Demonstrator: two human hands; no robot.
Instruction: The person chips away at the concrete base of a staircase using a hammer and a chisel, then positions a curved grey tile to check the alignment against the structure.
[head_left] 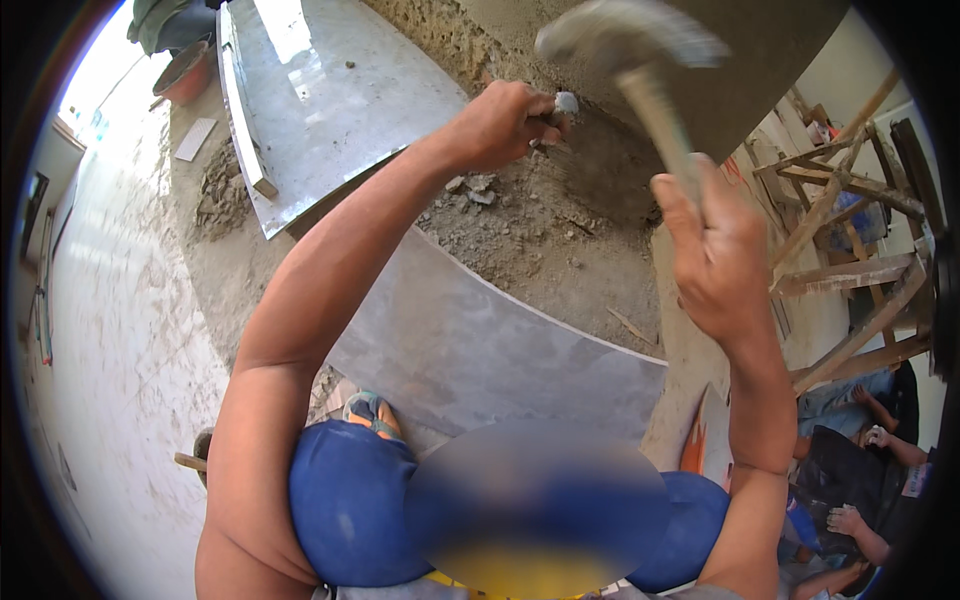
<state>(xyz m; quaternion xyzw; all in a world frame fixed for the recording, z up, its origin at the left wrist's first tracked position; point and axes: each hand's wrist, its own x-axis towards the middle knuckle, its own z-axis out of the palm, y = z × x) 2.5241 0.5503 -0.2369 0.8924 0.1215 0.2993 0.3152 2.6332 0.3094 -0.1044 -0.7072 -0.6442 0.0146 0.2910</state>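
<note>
**Rough Work Under Way, Far From Finished**

Across the left, a pale, smeared floor (130,310). At the upper right, a grey-brown wall (785,50), smooth over much of its face, yet pitted and crumbly along a band at upper centre. To the right, a rough wooden frame (850,190), standing well apart from the hammering.

Nearer, an upper grey slab (330,130) and a lower grey slab (500,345), with a rubble strip (560,255) exposed beside both and running to the wall's foot. Judging by the loose crumbs and lumps, some breaking-up already done; not yet cleared, levelled or covered. Probably partway at best, with the darker, more compact ground at the wall's foot seemingly left to work, and the debris left lying.

Above that ground, a hammer (645,95), blurred, head uppermost and apart from the other hand. Wrapped firmly round the wooden handle: the fingers of the right hand (715,255). Near the wall's foot, the left hand (505,125), with fingers closed round a small pale-ended piece (566,103), perhaps a chisel; impossible to tell for sure, most of it being hidden. Smallest of all, among the debris, a few grey chunks (481,196), lying loose near the upper slab's edge.
</note>
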